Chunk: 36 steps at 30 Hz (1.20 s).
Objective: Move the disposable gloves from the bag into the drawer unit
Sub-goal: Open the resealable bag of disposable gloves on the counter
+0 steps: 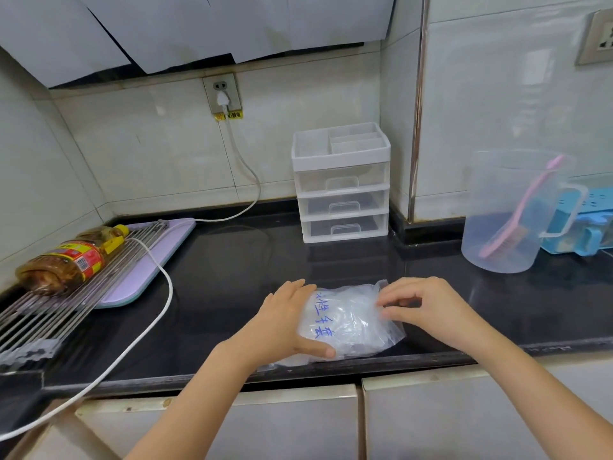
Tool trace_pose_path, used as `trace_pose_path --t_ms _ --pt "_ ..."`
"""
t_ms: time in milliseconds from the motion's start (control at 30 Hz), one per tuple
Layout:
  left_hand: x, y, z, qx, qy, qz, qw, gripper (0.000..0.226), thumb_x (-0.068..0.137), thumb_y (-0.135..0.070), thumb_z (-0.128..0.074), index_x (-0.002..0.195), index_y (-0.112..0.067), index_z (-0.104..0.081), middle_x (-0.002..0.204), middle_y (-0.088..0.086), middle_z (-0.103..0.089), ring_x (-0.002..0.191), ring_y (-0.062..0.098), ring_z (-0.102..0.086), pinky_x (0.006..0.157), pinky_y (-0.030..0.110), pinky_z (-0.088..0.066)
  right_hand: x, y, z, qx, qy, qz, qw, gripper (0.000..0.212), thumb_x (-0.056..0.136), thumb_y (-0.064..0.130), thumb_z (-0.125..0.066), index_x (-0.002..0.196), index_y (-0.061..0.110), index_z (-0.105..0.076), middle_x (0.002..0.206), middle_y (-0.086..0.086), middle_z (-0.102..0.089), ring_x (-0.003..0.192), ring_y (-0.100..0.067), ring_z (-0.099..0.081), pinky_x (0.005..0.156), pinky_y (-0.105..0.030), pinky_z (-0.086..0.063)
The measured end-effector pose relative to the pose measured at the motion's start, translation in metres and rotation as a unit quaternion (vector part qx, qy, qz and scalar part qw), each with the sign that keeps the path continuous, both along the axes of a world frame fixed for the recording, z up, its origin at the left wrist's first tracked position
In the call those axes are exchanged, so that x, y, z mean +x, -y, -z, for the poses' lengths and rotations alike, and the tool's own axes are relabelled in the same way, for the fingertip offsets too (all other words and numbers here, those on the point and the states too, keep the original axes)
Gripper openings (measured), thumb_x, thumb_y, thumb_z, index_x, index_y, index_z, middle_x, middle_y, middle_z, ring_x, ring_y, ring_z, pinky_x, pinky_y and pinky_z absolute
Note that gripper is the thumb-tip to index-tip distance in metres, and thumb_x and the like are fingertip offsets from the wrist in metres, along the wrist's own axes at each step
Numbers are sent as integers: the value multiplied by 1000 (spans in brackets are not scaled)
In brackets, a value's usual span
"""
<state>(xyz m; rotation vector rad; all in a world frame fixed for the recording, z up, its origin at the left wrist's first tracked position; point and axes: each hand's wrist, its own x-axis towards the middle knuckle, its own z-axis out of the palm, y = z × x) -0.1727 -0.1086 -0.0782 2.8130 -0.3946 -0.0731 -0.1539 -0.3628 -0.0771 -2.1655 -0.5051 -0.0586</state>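
Black counter carries the bag of gloves at its near edge; drawer unit stands far, drawers closed. Left hand clasps the bag's left side, right hand pinches its right end: best to steady left and peel open gently

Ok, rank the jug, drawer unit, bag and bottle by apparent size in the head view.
1. Jug and drawer unit: too alike to split, and the jug is nearer.
2. Bag.
3. Bottle.
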Motion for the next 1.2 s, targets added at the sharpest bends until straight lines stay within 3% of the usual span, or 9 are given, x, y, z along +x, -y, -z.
trace_pose_path --t_ms 133,400,533,633,767,900,1000,1133,1200 --pt "11 -7 3 -2 -9 -18 1000 109 66 -63 -73 151 -27 -14 158 -6 -10 146 13 -5 119 36 -12 9 -8 0 7 -3 -17 1000 23 83 19 -71 92 40 -73 93 28 -67 90 8 -62 77 -7 -48" --pt "54 -49 -9 26 -21 -69 997 94 72 -55 -73 147 -23 -25 149 -3 -29 141 16 -19 114 37 -20 58 -20 -6 -7 -19 27 999 10 86 24 -68 85 32 -74 85 20 -71 82 8 -63 74 -11 -45" --pt "77 -74 -28 54 -103 -102 988 82 67 -49 -79 136 -28 -40 131 -9 -44 125 16 -41 103 32 -36 84 -29 -18 16 -23 43 999 9 88 24 -66 92 24 -74 87 13 -71 83 0 -65 76 -14 -48" --pt "94 -80 -54 137 -161 -108 971 76 69 -45 -80 134 -25 -45 135 -8 -50 118 16 -50 98 29 -41 108 -36 -30 97 -66 65 991 9 87 18 -67 94 20 -72 90 2 -72 81 -9 -67 77 -20 -52" --pt "122 -71 -89 144 -110 -104 978 78 78 -47 -72 143 -20 -39 147 -1 -40 132 19 -42 109 30 -34 144 -42 -49 254 -166 89 949 24 87 11 -66 110 5 -67 101 -11 -70 89 -19 -67 79 -23 -53" --pt "156 -42 -113 4 49 -65 997 68 90 -35 -63 147 -21 -31 151 3 -35 135 19 -38 108 29 -30 174 -55 -67 430 -275 69 857 28 93 4 -56 120 -5 -55 102 -15 -65 92 -24 -64 77 -24 -54" --pt "183 -20 -127 -23 149 -24 988 65 95 -26 -56 150 -25 -23 158 3 -19 143 21 -23 114 29 -21 191 -63 -75 510 -329 75 791 29 94 -3 -51 122 -8 -51 113 -20 -61 101 -28 -60 86 -29 -51" --pt "213 -3 -129 12 168 -3 986 69 95 -24 -54 152 -28 -15 161 2 -4 148 19 -5 117 32 -12 205 -69 -78 520 -333 98 780 32 93 -2 -53 124 -8 -52 108 -19 -61 90 -26 -63 75 -29 -53" --pt "220 3 -125 28 156 -1 987 72 95 -25 -55 152 -28 -12 161 2 -2 148 20 -2 118 34 -11 209 -70 -75 509 -341 111 782 29 93 2 -53 121 -7 -53 118 -20 -59 99 -27 -61 82 -30 -50"
